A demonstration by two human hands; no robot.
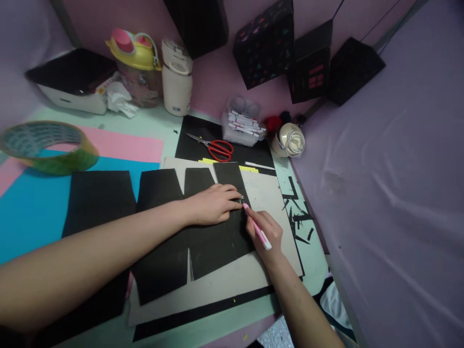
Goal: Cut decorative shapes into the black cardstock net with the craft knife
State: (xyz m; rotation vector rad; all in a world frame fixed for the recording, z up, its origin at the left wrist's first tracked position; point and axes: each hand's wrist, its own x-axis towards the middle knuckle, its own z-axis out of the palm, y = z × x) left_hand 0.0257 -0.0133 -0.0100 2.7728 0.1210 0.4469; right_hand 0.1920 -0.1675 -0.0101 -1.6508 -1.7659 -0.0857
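Note:
My left hand (214, 205) lies flat on a black card sheet (213, 246), fingers stretched toward a small pale marking or opening near the sheet's right side. My right hand (267, 233) grips a pink and white pen-shaped tool (259, 229). Its front end points at the card just beside my left fingertips; whether it has a nib or a blade is too small to tell. V-shaped notches divide the card into several panels. Beneath it lies a larger pale grey board (224, 273). My left forearm covers part of the card.
Red-handled scissors (220, 151) and a white stick (259, 165) lie beyond the board. Black paper scraps (300, 217) are scattered at right. A tape roll (68, 162) rests on blue paper (32, 217) at left. Behind stand a marker box (241, 133) and a white bottle (177, 89); black paper lanterns (266, 46) hang above.

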